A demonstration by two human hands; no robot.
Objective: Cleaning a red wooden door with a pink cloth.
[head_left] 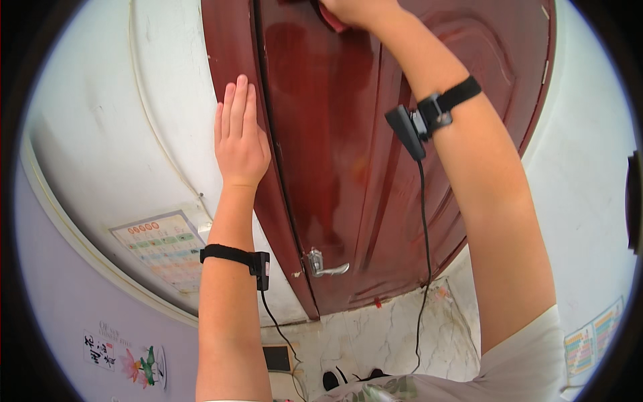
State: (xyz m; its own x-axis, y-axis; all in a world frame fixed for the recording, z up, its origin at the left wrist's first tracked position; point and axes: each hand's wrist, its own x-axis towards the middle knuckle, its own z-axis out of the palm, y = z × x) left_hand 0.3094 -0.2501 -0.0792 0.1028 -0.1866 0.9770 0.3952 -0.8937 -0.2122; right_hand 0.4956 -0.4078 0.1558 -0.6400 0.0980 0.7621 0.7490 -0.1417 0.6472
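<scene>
A dark red panelled door fills the middle of the view, set in a frame of the same colour. My left hand lies flat on the left side of this frame, fingers stretched upward and holding nothing. High on the door, my right hand is at the top edge of the view, its fingers mostly cut off. From under it shows a bit of pinkish-red cloth, pressed to the door's surface. The silver lever handle sits low on the door's left side, apart from both hands.
Black straps with small devices circle both forearms, and their cables hang down. A printed chart is on the white wall at left, with a cord above it. Another chart is at lower right. Marble-patterned floor and dark shoes show below.
</scene>
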